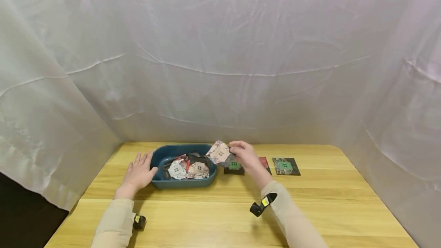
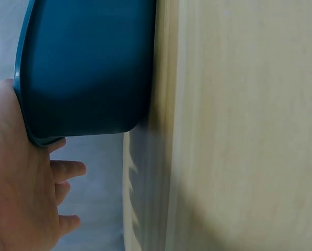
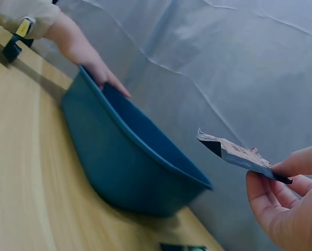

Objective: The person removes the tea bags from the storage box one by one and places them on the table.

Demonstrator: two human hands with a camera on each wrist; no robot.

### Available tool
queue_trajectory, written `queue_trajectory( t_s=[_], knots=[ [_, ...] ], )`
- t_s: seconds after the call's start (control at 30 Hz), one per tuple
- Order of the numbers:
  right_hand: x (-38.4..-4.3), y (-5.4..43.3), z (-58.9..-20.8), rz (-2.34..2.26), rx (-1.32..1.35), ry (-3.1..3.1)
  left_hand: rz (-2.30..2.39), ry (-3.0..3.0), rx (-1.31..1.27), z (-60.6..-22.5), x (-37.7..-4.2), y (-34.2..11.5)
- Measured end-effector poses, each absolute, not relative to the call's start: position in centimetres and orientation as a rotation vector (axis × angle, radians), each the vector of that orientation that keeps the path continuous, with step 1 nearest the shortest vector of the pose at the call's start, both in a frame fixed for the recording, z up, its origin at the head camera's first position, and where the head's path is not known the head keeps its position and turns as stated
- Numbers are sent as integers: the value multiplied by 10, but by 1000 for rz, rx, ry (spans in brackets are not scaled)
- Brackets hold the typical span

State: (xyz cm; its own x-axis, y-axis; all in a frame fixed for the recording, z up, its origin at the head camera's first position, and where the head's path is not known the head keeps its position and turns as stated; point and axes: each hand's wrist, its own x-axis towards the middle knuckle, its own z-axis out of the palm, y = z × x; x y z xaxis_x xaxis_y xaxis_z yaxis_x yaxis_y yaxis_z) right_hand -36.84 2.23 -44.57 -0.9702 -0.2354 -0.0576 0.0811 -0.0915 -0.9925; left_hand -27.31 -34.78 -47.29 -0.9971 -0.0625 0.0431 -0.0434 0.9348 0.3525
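My right hand [image 1: 244,154] pinches a flat square sachet [image 1: 219,152], pink with a floral print and dark at one end, between thumb and fingers. In the right wrist view the sachet [image 3: 242,157] lies nearly level, beside and above the rim of a blue plastic basin [image 3: 140,138]. Several more sachets lie in the basin [image 1: 182,183], among them a white one [image 1: 177,169] and a beige patterned one [image 1: 198,169]. With fingers extended, my left hand [image 1: 138,173] rests against the basin's left rim; its palm [image 2: 20,193] shows in the left wrist view.
Right of the basin, a dark sachet with a green label [image 1: 234,165] and a red one [image 1: 264,162] lie partly behind my right hand. Farther right is another green-labelled sachet [image 1: 286,166]. A pale cloth [image 1: 220,56] hangs behind the wooden table [image 1: 193,217].
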Motion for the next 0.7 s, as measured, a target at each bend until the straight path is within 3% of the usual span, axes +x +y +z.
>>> queue_trajectory(
  t_s=[0.7],
  knots=[
    [-375,181,-448,-2388,39,1833,-556,-3039,80,-471,-272,-347]
  ],
)
